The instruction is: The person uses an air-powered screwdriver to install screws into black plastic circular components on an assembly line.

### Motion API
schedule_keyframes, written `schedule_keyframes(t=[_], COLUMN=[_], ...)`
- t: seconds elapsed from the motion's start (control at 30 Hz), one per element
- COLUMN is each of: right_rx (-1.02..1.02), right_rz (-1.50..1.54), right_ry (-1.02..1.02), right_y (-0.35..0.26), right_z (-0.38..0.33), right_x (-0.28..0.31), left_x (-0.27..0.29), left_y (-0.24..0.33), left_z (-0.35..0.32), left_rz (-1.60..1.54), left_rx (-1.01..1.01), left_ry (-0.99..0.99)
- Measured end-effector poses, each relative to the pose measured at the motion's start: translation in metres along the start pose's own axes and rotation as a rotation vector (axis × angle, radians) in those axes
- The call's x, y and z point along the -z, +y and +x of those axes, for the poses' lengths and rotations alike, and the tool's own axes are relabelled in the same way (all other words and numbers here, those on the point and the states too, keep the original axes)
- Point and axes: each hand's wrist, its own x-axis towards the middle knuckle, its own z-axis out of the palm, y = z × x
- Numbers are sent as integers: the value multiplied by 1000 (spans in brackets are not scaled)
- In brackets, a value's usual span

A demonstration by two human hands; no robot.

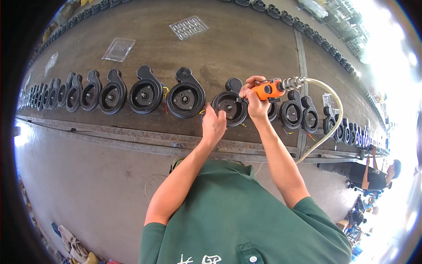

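A black, snail-shaped blower housing (pixel 229 108) stands in front of me on the workbench, its round opening with a metal shaft turned my way. My left hand (pixel 214 125) grips the left lower rim of this housing, thumb at the front. Above its right side, my right hand (pixel 256 99) is closed around an orange air gun (pixel 269 90). The gun's dark tip points left, close to the housing's upper right rim. A pale clear hose (pixel 336 103) runs from the gun's metal coupling and curves down past the bench edge.
Similar housings (pixel 186 99) line the near edge of the bench (pixel 246 48) on both sides, some with coloured wires. Clear plastic trays (pixel 189 27) lie farther back. Another row of black parts (pixel 307 31) follows the far edge. A co-worker (pixel 376 176) is at the far right.
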Motion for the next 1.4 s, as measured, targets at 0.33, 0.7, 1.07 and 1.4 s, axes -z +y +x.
schedule_keyframes(t=[0.33, 0.7, 1.07, 1.4], right_rx=[-64, 58, -11, -57], right_rz=[-15, -125, 24, -27], right_ry=[-74, -46, 62, -107], right_y=[10, -15, -17, -14], right_z=[1, -16, -49, -56], right_x=[0, -8, -11, -13], left_x=[1, 5, 3, 1], left_y=[10, 32, 20, 6], left_z=[-5, -11, -8, -5], left_rz=[-98, -119, -77, -55], left_rx=[37, 119, 98, 92], left_ry=[2, -38, -30, -10])
